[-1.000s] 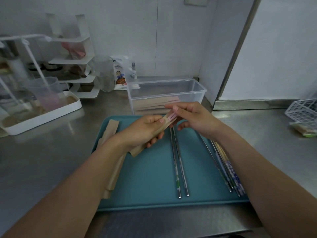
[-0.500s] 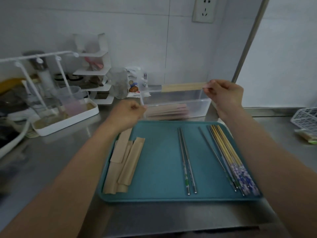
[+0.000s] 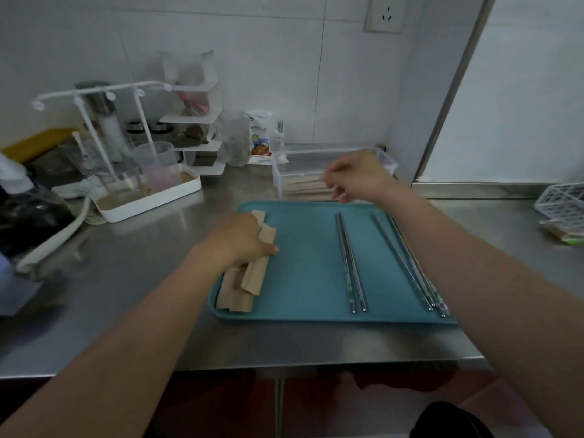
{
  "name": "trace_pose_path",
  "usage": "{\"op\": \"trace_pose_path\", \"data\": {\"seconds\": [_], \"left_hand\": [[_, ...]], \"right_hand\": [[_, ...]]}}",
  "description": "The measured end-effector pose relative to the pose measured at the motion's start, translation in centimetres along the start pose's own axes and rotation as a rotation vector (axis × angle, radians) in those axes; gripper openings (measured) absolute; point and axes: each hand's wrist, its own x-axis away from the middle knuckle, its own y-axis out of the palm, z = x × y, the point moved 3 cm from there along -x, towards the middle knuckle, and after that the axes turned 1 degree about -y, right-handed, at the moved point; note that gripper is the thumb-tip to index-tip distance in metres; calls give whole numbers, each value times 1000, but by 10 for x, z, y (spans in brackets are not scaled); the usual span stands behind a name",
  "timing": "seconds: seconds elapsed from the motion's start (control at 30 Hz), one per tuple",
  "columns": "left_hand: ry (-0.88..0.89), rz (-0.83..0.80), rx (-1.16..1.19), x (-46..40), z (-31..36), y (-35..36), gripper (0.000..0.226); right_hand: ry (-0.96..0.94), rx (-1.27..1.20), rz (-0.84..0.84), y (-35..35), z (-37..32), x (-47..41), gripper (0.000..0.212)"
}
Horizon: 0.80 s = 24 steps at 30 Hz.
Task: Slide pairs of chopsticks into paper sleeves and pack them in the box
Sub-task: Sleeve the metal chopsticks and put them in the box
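Where blur hides right hand (image 3: 357, 175), its fingers unreadable; left hand (image 3: 243, 238) atop sleeves (image 3: 249, 279).

White tiled wall (image 3: 284, 58), steel counter (image 3: 126, 279).

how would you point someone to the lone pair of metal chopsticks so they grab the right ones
Find the teal plastic tray on the steel counter. Near its middle lies a pair of silver metal chopsticks, side by side. They lie apart from the mixed bundle of chopsticks at the tray's right edge.
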Motion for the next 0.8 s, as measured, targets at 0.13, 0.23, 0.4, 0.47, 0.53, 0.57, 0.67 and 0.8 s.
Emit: {"op": "trace_pose_path", "data": {"seconds": [0.13,0.23,0.4,0.47,0.53,0.57,0.67,0.8], "left_hand": [[-7,76,83,0,1,4,36],[-31,124,417,0,4,-1,26],[-24,-64,1212,7,42,-3,18],[-13,-166,1158,9,64,10,15],[45,-228,1033,11,84,24,12],[62,-231,988,9,90,30,13],[31,-198,917,-1,95,36,14],[-26,-118,839,-24,95,41,17]], "right_hand": [[-27,456,-159,5,16,31,29],[84,676,-165,-5,28,44,45],[333,424,-287,6,46,52,35],[336,360,-268,11,49,50,33],[327,315,-212,6,51,46,37],[284,355,-151,-2,51,43,42],[167,721,57,-48,48,44,48],[387,775,-23,-81,61,67,45]]}}
